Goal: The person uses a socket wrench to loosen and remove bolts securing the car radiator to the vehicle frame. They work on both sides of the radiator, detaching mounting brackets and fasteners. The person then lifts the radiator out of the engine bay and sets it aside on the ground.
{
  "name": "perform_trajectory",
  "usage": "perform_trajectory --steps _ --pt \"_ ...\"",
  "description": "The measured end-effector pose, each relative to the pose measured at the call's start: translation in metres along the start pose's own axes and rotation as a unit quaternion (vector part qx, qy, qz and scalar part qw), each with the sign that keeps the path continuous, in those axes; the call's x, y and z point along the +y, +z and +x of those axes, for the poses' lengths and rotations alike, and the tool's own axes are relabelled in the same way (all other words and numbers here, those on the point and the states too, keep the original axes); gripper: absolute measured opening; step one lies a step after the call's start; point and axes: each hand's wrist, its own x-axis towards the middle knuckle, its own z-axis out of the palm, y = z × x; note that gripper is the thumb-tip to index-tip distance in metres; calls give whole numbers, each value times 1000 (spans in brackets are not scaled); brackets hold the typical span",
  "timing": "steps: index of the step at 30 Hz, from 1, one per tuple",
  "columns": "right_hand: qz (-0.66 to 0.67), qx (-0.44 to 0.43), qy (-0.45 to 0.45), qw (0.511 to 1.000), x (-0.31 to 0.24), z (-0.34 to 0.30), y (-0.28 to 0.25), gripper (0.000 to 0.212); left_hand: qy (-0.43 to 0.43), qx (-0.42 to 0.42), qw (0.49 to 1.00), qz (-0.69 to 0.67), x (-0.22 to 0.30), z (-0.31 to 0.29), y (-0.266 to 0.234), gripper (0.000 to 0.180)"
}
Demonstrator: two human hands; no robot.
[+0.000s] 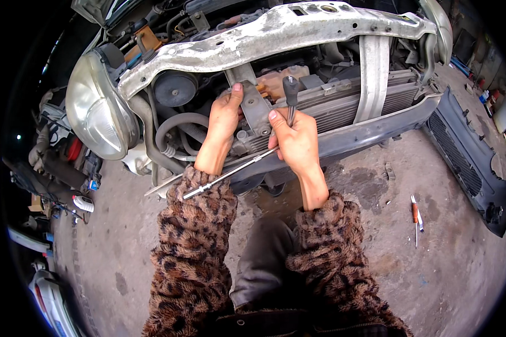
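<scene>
Upright in front of the car's front end stands a grey metal bracket (254,108) with bolt holes, below the bare bumper beam (225,51). My left hand (224,121) is closed on its left edge, thumb in front and fingers hidden behind. My right hand (296,137) grips a socket wrench beside the bracket's lower right. Its black handle (290,89) points up out of the fist, and a long extension bar (236,169) slants down left across my left wrist. Where handle and bar join is hidden by the hand.
A headlight (98,106) is at the left, the radiator (331,104) right of the bracket. A dark bumper cover (461,157) lies on the right. On the concrete floor are an orange-handled screwdriver (415,213) and, at left, a white bottle (83,203).
</scene>
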Motion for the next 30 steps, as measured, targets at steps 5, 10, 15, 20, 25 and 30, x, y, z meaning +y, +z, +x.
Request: perform_trajectory --steps 5,10,15,20,25,30 --pt "58 11 35 998 -3 -1 2 25 -20 -33 998 -56 2 -1 -4 40" --pt "76 23 50 996 -2 -1 5 25 -23 -35 997 -66 4 -4 -6 30" --pt "-3 -8 29 1000 -4 3 -2 26 -35 -15 997 -70 9 -5 -2 24" --pt "-12 -89 91 992 -12 4 -14 30 -32 -18 997 -67 8 -7 -3 23" --pt "42 -117 100 987 -6 5 -19 34 -20 -10 999 -39 11 -6 2 24" --pt "14 -95 76 992 -3 2 -11 36 -14 -25 999 -36 14 -9 2 24"
